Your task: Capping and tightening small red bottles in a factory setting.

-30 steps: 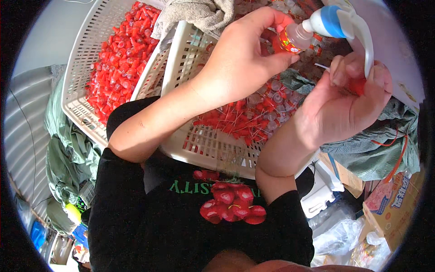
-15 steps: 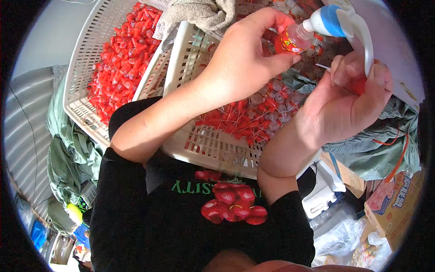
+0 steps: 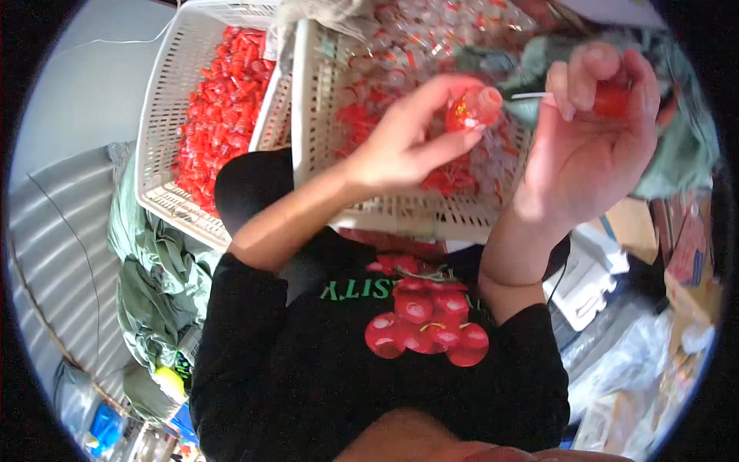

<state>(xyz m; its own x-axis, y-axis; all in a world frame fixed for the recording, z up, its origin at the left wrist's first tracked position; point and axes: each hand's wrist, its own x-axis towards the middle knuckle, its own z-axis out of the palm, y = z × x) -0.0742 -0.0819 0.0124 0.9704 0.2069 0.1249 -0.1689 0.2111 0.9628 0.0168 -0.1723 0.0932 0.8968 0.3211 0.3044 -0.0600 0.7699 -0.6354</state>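
A small bottle [image 3: 466, 115] with a red patterned label and an uncapped neck is pinched between the thumb and fingers of my left hand [image 3: 404, 146]. The bottle is tilted, its mouth pointing up and right. My right hand [image 3: 589, 162], palm turned up, has its fingers curled round a red cap [image 3: 613, 102]. From that hand a thin white stick [image 3: 528, 95] points left toward the bottle's neck, apart from it. Both hands are above a white slatted basket [image 3: 419, 219] holding clear bottles and red pieces [image 3: 454, 175] with thin sticks.
At the left, another white basket [image 3: 158, 115] is full of small red caps [image 3: 225, 108]. A beige cloth [image 3: 327, 17] drapes over the rims between the baskets. Green sheeting [image 3: 685, 146] lies at the far right, with a white plastic item [image 3: 589, 285] and clear bags [image 3: 627, 346] nearer.
The bottle has come down and away from the white-and-blue nozzle, which is out of view. My right hand has risen slightly with the red cap. The whole view has shifted.
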